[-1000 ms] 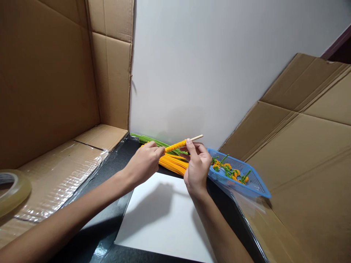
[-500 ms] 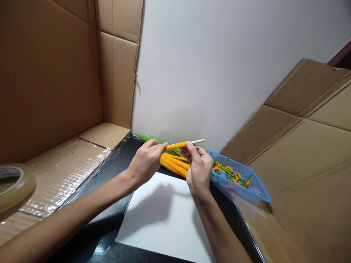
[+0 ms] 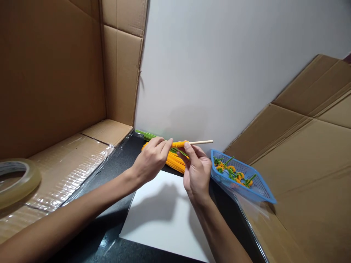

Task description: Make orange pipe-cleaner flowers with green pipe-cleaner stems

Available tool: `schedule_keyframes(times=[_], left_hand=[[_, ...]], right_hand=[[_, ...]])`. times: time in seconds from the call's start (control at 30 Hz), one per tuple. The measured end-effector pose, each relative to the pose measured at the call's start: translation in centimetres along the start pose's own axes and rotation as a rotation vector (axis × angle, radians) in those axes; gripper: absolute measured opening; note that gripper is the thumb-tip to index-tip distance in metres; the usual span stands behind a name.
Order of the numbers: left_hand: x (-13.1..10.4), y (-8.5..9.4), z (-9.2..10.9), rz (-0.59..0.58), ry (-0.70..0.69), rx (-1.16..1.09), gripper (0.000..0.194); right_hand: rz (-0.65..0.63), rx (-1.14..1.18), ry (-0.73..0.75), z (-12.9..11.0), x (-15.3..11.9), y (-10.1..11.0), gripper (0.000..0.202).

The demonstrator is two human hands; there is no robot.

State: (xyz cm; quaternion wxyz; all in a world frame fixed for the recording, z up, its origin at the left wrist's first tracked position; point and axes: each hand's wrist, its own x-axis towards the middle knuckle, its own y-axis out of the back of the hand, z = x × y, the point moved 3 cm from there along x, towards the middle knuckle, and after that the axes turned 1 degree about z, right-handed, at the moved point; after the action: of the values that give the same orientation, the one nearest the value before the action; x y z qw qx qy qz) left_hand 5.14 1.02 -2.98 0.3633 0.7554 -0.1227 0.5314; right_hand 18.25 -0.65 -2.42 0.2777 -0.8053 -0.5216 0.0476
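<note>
A thin pale stick (image 3: 202,142) is held level above a white sheet, with an orange fuzzy strip (image 3: 179,144) coiled round its middle part. My left hand (image 3: 153,157) is closed on the left end of the coil. The fingers and thumb of my right hand (image 3: 196,166) pinch the coil's right end, and the bare stick sticks out beyond them. Behind and below my hands lie a bundle of orange strips (image 3: 175,163) and some green strips (image 3: 146,135), partly hidden by the hands.
The white sheet (image 3: 164,223) lies on a dark tabletop (image 3: 120,155). A blue basket (image 3: 260,182) at right holds several small orange and green pieces (image 3: 236,174). A roll of clear tape (image 3: 33,182) sits on cardboard at left. Cardboard panels and a pale wall (image 3: 208,65) surround the table.
More bare stick shows past my right hand, and the coil visible between my hands is shorter. The stick lies more level. The whole view has shifted slightly.
</note>
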Motion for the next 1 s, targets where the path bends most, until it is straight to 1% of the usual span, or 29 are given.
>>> schedule_keyframes(times=[0.1, 0.17, 0.4, 0.53, 0.67, 0.9, 1.0], left_hand=[[0.0, 0.2, 0.0, 0.081, -0.011, -0.055, 0.032], [0.1, 0.4, 0.1, 0.112, -0.016, -0.094, 0.032], [0.1, 0.8, 0.5, 0.155, 0.01, -0.17, 0.034], [0.0, 0.8, 0.6, 0.181, 0.026, -0.184, 0.035], [0.0, 0.9, 0.6, 0.173, 0.033, -0.18, 0.038], [0.0, 0.8, 0.9, 0.135, 0.072, -0.192, 0.053], [0.0, 0.7, 1.0, 0.122, 0.068, -0.175, 0.053]], right_hand=[[-0.027, -0.008, 0.04, -0.4, -0.5, -0.3, 0.018], [-0.043, -0.006, 0.055, -0.6, -0.7, -0.4, 0.017], [-0.109, 0.005, 0.075, -0.3, -0.8, -0.7, 0.011], [-0.116, 0.006, 0.081, 0.1, -0.7, -0.6, 0.011], [-0.114, -0.004, 0.076, 0.4, -0.7, -0.5, 0.01], [-0.121, -0.018, 0.11, 1.0, -0.9, -0.6, 0.012], [-0.103, -0.025, 0.13, 1.4, -0.9, -0.6, 0.013]])
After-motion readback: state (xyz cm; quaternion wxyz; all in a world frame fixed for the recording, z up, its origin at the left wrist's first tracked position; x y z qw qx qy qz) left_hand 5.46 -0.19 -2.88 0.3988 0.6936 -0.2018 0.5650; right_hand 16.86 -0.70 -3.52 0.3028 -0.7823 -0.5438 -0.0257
